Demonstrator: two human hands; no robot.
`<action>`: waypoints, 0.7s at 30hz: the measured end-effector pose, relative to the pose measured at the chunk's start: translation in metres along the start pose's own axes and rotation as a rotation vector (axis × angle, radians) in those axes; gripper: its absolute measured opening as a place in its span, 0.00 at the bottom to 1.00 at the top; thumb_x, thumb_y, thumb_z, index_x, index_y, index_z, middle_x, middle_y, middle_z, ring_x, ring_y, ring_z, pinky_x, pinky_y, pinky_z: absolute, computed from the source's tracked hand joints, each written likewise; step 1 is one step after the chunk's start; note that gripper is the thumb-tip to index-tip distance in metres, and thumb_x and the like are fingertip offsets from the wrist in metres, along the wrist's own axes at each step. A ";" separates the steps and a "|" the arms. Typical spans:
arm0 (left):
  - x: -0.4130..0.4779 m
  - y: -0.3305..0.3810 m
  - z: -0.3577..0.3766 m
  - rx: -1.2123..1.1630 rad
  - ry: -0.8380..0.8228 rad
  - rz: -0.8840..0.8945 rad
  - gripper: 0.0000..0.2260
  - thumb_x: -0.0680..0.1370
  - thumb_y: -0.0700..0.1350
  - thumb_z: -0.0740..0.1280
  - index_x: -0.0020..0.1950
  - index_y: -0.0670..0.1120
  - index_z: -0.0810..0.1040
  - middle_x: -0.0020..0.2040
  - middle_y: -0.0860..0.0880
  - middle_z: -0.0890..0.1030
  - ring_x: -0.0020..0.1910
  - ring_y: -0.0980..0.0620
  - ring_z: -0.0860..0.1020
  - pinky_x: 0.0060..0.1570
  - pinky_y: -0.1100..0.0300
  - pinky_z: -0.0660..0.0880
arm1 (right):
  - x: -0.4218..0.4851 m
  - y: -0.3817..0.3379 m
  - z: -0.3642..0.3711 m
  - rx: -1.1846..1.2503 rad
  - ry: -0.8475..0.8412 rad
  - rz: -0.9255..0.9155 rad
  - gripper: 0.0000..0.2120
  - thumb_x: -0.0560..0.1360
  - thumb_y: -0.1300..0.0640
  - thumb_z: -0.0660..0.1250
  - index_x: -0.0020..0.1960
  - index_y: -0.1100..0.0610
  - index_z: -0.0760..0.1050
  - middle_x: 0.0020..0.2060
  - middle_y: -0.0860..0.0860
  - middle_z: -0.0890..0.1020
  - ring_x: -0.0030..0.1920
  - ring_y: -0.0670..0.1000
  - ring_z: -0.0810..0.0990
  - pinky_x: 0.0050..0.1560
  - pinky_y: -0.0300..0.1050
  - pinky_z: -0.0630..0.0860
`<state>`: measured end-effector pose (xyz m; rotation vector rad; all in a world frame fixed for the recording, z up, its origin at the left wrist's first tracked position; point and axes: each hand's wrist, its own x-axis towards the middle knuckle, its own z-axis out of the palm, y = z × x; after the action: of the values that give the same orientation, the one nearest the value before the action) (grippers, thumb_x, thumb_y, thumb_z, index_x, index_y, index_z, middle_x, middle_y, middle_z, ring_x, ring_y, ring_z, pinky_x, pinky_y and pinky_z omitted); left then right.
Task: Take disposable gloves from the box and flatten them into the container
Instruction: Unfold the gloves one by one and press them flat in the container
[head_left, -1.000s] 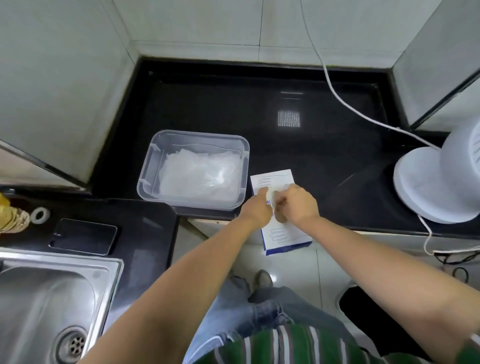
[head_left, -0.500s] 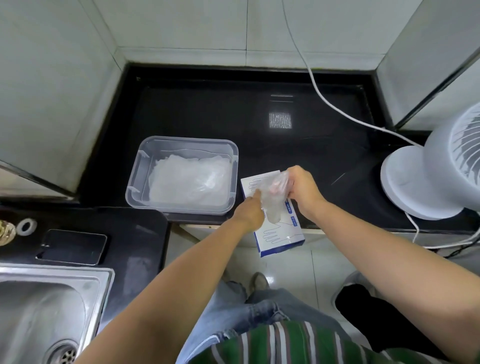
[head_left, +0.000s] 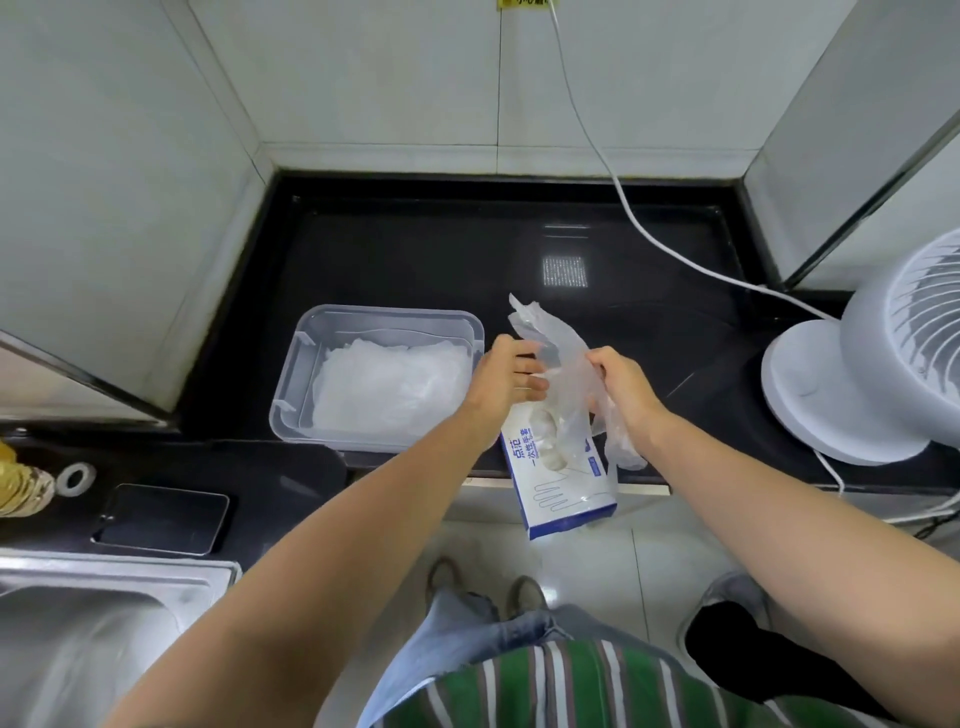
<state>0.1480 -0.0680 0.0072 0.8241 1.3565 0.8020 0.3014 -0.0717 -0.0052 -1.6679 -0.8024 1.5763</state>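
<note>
Since the earlier frame, one clear glove (head_left: 558, 345) had been drawn up out of the box (head_left: 563, 488) and raised above it, with its fingers pointed toward the wall, and the left hand (head_left: 506, 382) had been loosened from its former pinch. The glove was held in the air over the near part of the black table (head_left: 415, 260), between the two hands and just right of the container (head_left: 387, 316). The grip of the right hand (head_left: 621, 387) was clamped on the glove's right side, with the film gathered under curled fingers and the cuff end left hanging below the wrist. The grip of the left hand was apart: the thumb was lifted and the fingers were stretched nearly straight, their tips laid against the glove's left edge. The box was seen lying at the table edge, partly overhanging the floor, with more film bunched at its opening. A flat stack of gloves (head_left: 389, 389) was seen inside the container. A white fan (head_left: 862, 374) was stood at the right, well apart from the box, and a phone (head_left: 161, 519) was laid near the sink (head_left: 78, 623) at the left.
</note>
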 end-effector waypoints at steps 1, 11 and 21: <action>0.002 0.001 -0.004 0.028 0.003 0.037 0.13 0.81 0.47 0.58 0.61 0.44 0.75 0.51 0.44 0.82 0.47 0.48 0.81 0.52 0.54 0.80 | -0.001 -0.001 0.001 -0.023 -0.025 -0.006 0.10 0.79 0.54 0.58 0.42 0.57 0.70 0.34 0.53 0.73 0.37 0.50 0.72 0.39 0.46 0.70; 0.005 0.018 -0.044 0.109 0.261 0.238 0.01 0.75 0.40 0.70 0.45 0.45 0.79 0.41 0.49 0.79 0.41 0.51 0.77 0.45 0.53 0.79 | 0.003 -0.016 0.026 -0.365 -0.366 0.040 0.12 0.82 0.56 0.59 0.44 0.59 0.77 0.35 0.55 0.80 0.30 0.47 0.79 0.33 0.40 0.78; 0.014 0.014 -0.128 0.455 0.468 0.131 0.07 0.80 0.39 0.61 0.44 0.42 0.76 0.35 0.46 0.75 0.32 0.53 0.74 0.33 0.65 0.71 | 0.011 -0.031 0.054 0.101 -0.618 0.043 0.36 0.78 0.34 0.52 0.71 0.62 0.70 0.64 0.62 0.78 0.65 0.60 0.77 0.69 0.57 0.70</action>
<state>0.0212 -0.0439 0.0078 1.1324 1.9616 0.8306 0.2489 -0.0415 0.0131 -1.1295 -0.9669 2.1624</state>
